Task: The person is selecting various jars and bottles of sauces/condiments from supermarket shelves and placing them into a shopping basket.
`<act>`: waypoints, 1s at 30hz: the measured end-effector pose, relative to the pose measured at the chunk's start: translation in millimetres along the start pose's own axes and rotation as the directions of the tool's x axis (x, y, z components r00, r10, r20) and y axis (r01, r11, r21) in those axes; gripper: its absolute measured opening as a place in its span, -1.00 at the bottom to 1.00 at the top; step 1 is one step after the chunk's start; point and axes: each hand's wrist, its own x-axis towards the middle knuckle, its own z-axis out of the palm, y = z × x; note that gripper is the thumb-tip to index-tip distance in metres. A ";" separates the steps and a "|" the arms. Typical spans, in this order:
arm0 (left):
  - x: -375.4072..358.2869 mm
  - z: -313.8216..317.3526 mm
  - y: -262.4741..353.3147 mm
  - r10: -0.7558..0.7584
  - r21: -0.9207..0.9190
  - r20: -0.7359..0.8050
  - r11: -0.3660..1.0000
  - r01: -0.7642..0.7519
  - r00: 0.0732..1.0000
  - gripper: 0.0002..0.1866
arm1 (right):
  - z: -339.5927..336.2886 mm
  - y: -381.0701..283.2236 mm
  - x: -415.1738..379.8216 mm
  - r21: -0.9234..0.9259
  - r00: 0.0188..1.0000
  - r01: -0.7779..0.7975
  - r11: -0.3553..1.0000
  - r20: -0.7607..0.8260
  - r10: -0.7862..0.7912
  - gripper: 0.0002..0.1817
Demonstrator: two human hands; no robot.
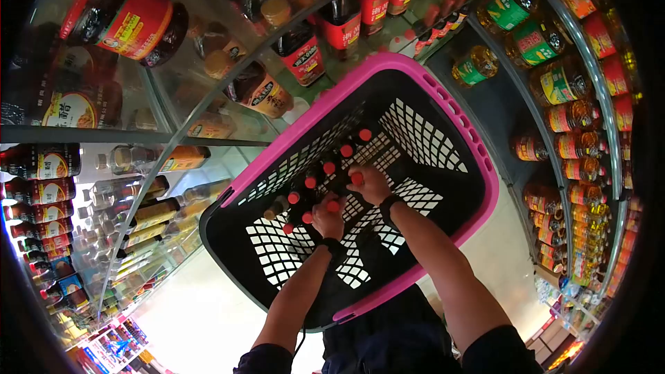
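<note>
Both my hands reach down into a black basket with a pink rim (490, 197). Several dark bottles with red caps (329, 167) stand in rows inside it, with one yellowish-capped bottle (270, 214) at the left end. My left hand (327, 220) is closed around the neck of a red-capped bottle (333, 206). To its right, my right hand (372, 185) grips another red-capped bottle (357, 178) just below the cap. The bottle bodies are mostly hidden by my hands and the basket's shadow.
Glass shelves (228, 83) with dark sauce bottles (341, 22) rise ahead and at the left. Curved shelves (562, 187) of oil bottles (509, 7) line the right side. Pale floor (499, 249) shows beside the basket.
</note>
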 end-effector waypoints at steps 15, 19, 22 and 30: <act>14.4 30.1 -31.4 0.120 -0.200 -0.118 0.969 -0.142 0.986 -0.69 | 33.6 31.6 -4.5 0.006 1.000 0.013 1.000 0.022 -0.013 -0.63; 17.9 30.5 -34.7 0.082 -0.284 -0.125 0.952 -0.115 0.989 -0.66 | 40.4 30.1 -4.0 0.100 0.999 -0.026 0.995 0.035 0.023 -0.65; 16.7 34.1 -35.6 0.024 -0.359 -0.125 0.931 -0.068 0.992 -0.67 | 39.3 22.8 -2.8 0.057 0.993 -0.071 0.996 0.096 0.065 -0.65; 16.9 42.3 -44.2 -0.109 -0.354 -0.200 0.935 0.032 0.974 -0.63 | 54.7 25.0 -5.6 0.098 0.999 0.042 0.994 0.020 -0.044 -0.66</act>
